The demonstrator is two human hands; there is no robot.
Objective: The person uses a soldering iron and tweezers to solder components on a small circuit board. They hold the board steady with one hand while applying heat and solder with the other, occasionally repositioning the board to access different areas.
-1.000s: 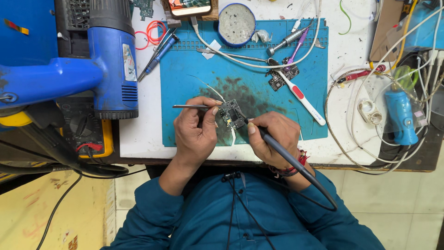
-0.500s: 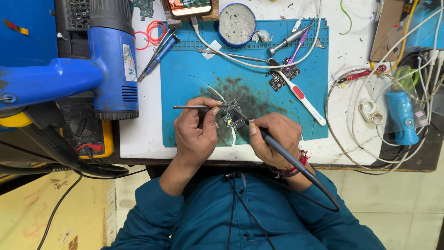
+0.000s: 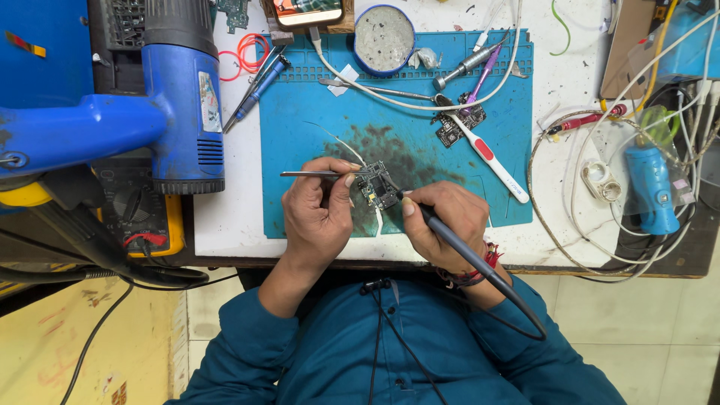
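My left hand point(image 3: 319, 214) is closed around a pair of tweezers point(image 3: 311, 174), and their tips reach to the edge of the small circuit board point(image 3: 377, 187), which sits on the dark, stained patch of the blue mat point(image 3: 315, 120), just in front of me. My right hand point(image 3: 442, 225) grips the soldering iron point(image 3: 450, 238) like a pen, its tip touching the board's right edge. To do this well, I judge I should keep both wrists planted on the mat, press the tweezers just enough that the board cannot slide, and hold the iron's tip on one joint only. The toothbrush point(image 3: 484, 154) and a second small board point(image 3: 454, 129) lie farther back, near enough to stay clear of.
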